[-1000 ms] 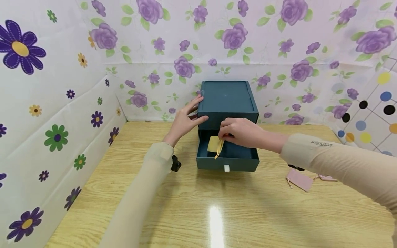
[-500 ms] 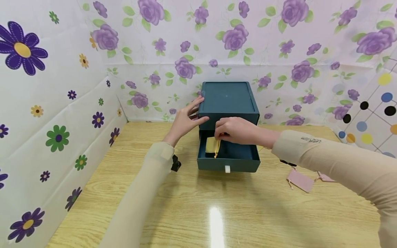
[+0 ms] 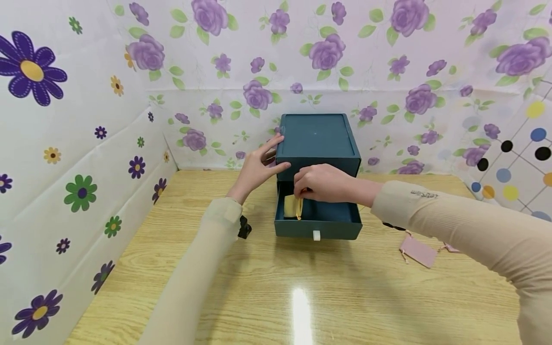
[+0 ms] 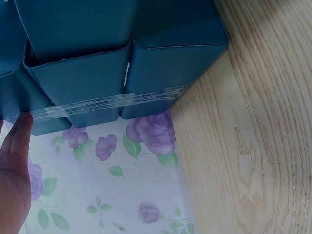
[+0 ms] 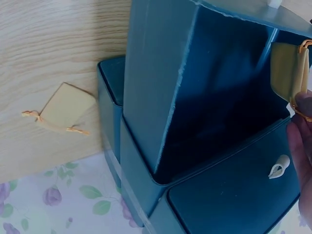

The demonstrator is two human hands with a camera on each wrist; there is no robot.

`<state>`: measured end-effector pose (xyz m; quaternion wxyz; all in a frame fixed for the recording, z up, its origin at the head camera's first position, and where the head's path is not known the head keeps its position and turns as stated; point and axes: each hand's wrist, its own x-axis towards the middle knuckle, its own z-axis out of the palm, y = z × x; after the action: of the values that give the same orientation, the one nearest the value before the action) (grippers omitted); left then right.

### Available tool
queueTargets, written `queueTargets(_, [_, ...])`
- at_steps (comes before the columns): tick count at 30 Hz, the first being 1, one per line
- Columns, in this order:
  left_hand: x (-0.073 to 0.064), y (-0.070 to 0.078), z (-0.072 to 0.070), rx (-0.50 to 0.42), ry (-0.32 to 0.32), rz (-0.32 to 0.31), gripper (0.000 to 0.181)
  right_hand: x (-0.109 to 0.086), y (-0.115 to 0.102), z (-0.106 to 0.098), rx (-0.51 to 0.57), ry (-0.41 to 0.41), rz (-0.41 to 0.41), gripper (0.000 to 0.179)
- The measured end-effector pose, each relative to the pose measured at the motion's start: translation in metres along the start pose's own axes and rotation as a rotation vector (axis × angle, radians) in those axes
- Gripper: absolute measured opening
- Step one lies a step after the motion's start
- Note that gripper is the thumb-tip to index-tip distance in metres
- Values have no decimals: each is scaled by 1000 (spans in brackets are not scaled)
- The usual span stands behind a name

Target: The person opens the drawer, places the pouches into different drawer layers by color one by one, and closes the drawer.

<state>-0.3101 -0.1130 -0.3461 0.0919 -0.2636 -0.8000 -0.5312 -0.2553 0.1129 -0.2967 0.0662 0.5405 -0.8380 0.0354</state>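
A dark blue drawer cabinet (image 3: 316,136) stands against the back wall, its lower drawer (image 3: 316,230) pulled out, with a white pull tab at the front. My left hand (image 3: 255,170) rests on the cabinet's left side, fingers extended along it and thumb at the front; in the left wrist view, this hand (image 4: 17,165) touches the blue wall. Over the open drawer, my right hand (image 3: 323,183) pinches a yellow drawstring pouch (image 3: 291,206) by its top. The pouch hangs in the drawer's left part, its cord dangling toward the front.
Pink pouches (image 3: 418,251) lie on the table at right, near a black object partly hidden by the right sleeve. Another black object (image 3: 244,227) stands left of the drawer. In the right wrist view, another yellow pouch (image 5: 68,107) lies beside the cabinet.
My right hand has moved left over the drawer, carrying the yellow pouch toward the drawer's left wall and slightly lower. The left hand stays at the cabinet's side.
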Motion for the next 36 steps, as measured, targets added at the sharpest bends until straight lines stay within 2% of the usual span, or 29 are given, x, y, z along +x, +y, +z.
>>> queueTargets(7, [-1, -1, 0, 21, 5, 10, 68, 4, 0, -4, -22, -26, -35, 8])
queueTargets(11, [-1, -3, 1, 40, 10, 22, 68, 6, 3, -3, -74, -3, -81, 6])
queueTargets(16, [-1, -3, 1, 49, 10, 19, 68, 7, 5, -2, -97, 27, -83, 6])
queueTargets(23, [-1, -2, 1, 36, 2, 16, 68, 5, 6, -7, -86, -30, -74, 34])
queueTargets(25, [-2, 1, 1, 30, -1, 7, 68, 5, 6, -10, -86, -44, -77, 37])
queueTargets(30, [-7, 21, -2, 9, -19, -2, 69, 3, 9, -23, -53, -27, -77, 38])
queueTargets(32, [-9, 28, -3, 6, -27, -3, 69, 1, 10, -30, -40, -6, -71, 36])
queueTargets(36, [-10, 31, -3, 4, -31, -18, 69, -7, 17, -45, -38, 67, -56, 33])
